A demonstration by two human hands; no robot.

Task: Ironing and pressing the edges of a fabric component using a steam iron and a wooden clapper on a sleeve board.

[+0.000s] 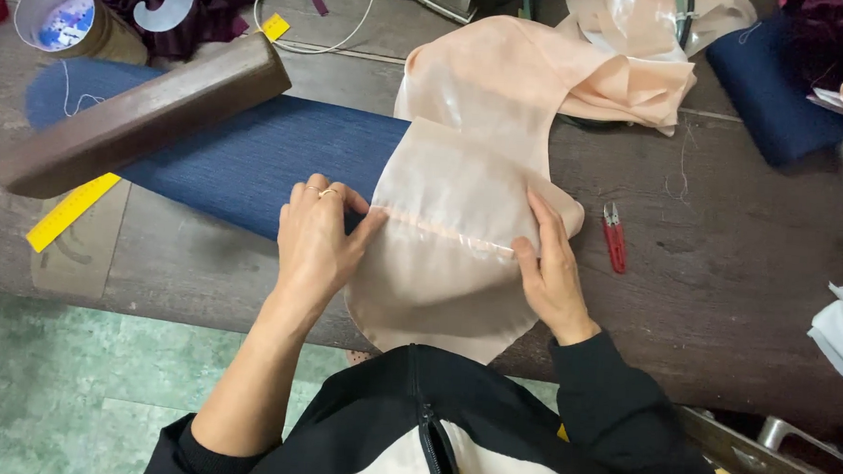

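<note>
Both hands press flat on a piece of pale peach fabric (459, 239) at the middle of the frame, where it lies over the end of a long dark blue padded board (254, 159). The left hand (317, 242) rests with its fingers spread at the left end of a narrow seam ridge (445, 230), and the right hand (553, 271) pins the right end. Neither grip closes around anything — open palms and fingertips simply hold the cloth down, seemingly to keep the seam taut and straight between them.

The fabric's lower edge curves down over the near edge of the surface (723, 279) toward the person's dark jacket, while the rest of it trails to the upper right and bunches in loose folds there. A heavy brown wooden block (142, 121) lies slanted across the far left end of the padded board, well apart from the hands. A yellow ruler (67, 214) pokes out beneath it at the left edge.

Just right of the right hand lie small red thread snips (615, 238), close but not touching the cloth. Beyond them the dark wood is bare — the widest open room for moving — until a navy folded cloth (779, 82) at the upper right. A paper cup (57, 14) stands in the upper left corner.
</note>
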